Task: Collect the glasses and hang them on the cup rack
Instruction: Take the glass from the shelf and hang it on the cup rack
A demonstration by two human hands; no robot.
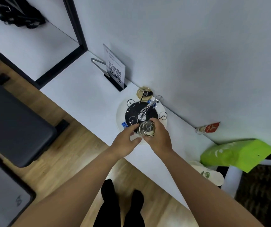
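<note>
The right hand point(159, 136) grips a glass point(147, 128) over the cup rack point(141, 112) on the counter point(82, 95); the left hand point(125, 141), fingers relaxed, reaches just beside it.

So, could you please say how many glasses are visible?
3 glasses: one in the right hand at the cup rack's near edge, one left of it on the rack, one at the far side. Others may be hidden.
</note>
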